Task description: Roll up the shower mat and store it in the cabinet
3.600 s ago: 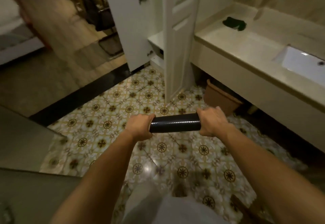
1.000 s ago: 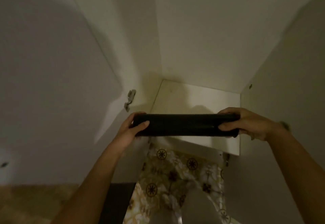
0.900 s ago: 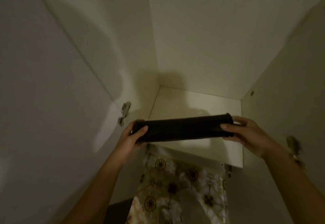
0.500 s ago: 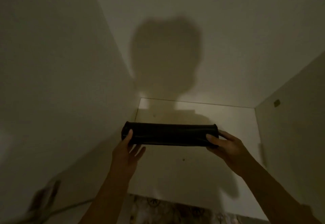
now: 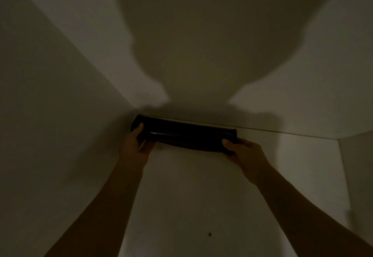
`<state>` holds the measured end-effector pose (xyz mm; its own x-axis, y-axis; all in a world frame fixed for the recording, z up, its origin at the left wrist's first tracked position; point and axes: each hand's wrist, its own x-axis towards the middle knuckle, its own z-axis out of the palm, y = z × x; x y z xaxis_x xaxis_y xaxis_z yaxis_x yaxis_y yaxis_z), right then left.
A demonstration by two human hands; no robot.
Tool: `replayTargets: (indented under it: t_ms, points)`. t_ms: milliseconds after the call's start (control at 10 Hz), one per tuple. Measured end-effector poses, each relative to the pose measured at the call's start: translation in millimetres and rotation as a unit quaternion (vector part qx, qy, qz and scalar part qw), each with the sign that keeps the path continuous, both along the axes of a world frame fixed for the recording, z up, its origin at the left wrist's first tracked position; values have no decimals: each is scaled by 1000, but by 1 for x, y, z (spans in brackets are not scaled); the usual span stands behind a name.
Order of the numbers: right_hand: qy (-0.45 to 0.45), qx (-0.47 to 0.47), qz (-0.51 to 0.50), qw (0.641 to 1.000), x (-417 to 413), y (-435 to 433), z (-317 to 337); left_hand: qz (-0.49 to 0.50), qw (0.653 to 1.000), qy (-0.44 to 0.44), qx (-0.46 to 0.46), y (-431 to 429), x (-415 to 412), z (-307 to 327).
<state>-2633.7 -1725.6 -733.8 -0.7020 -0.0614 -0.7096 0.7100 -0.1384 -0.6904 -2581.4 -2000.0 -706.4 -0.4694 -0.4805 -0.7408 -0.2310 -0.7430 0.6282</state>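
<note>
- Your left hand [image 5: 134, 143] curls around the left end of the mat [image 5: 184, 135], thumb on top and fingers underneath.
- Your right hand [image 5: 243, 152] clamps the right end, thumb pressed on the front and fingers behind.
- White cabinet [image 5: 50, 115] walls close in on the left, back and right; a broad shadow [image 5: 201, 45] covers the back wall.
- The mat is rolled into a dark tube, lying level between both hands in the back left corner, against the back wall; whether it rests on the shelf [image 5: 191, 196] you cannot tell.

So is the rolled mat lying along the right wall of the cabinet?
No, the rolled mat sits at the back left corner, along the back wall.
</note>
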Motion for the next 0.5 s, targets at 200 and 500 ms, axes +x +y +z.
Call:
replayTargets:
  t_ms: [200, 500]
  points:
    - [2, 44, 0, 999, -29, -11, -43, 32, 997, -8, 74, 4, -23, -50]
    - [85, 211, 102, 968, -37, -33, -44, -67, 971, -170, -152, -1, -46, -67]
